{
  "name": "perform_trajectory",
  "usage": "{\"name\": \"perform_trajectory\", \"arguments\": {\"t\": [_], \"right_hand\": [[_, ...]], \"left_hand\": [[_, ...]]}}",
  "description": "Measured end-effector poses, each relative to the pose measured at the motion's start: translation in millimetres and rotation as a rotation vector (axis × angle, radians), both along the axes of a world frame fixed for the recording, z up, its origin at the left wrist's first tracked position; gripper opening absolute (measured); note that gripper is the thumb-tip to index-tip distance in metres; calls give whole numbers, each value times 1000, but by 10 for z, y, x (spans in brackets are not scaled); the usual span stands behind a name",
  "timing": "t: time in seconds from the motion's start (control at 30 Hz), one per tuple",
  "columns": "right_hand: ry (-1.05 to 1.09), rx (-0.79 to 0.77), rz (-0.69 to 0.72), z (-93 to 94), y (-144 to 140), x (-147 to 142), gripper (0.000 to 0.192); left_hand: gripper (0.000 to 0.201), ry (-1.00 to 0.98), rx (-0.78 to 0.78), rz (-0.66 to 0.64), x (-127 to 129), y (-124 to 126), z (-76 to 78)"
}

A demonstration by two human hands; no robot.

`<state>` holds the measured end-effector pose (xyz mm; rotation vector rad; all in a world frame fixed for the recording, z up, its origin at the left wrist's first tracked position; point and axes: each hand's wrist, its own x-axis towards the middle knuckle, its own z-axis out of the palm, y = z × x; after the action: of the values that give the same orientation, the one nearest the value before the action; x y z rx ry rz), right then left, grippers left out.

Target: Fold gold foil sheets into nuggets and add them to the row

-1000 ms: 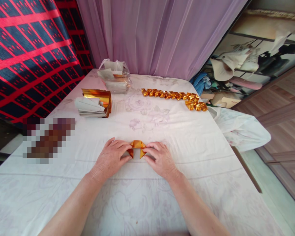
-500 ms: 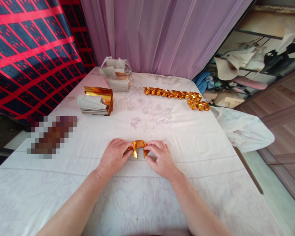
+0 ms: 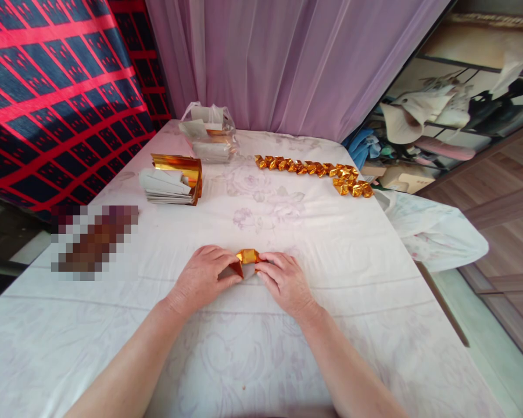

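Hands meet at the near middle of the surface: left hand and right hand both pinch a small folded gold paper (white underside showing) between fingertips. Folded gold pieces line the far right.

Table: covered with a white floral cloth.
Curtain: pale purple, behind the table.
Wall hanging: red and dark blue, left.
Floor: wood planks, right.
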<state>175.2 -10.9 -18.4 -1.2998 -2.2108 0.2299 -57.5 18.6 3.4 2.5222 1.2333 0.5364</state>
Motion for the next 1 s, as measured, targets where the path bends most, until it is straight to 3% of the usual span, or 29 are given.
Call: {"name": "perform_trajectory", "arguments": {"t": [0.13, 0.43, 1.0], "right_hand": [[27, 45, 9, -16, 4, 14, 21], [37, 50, -28, -18, 11, 7, 28], [54, -12, -138, -50, 24, 65, 17]], "left_hand": [[39, 103, 28, -26, -9, -18, 3], [20, 162, 187, -6, 81, -77, 33], [9, 114, 48, 152, 74, -90, -19]]}}
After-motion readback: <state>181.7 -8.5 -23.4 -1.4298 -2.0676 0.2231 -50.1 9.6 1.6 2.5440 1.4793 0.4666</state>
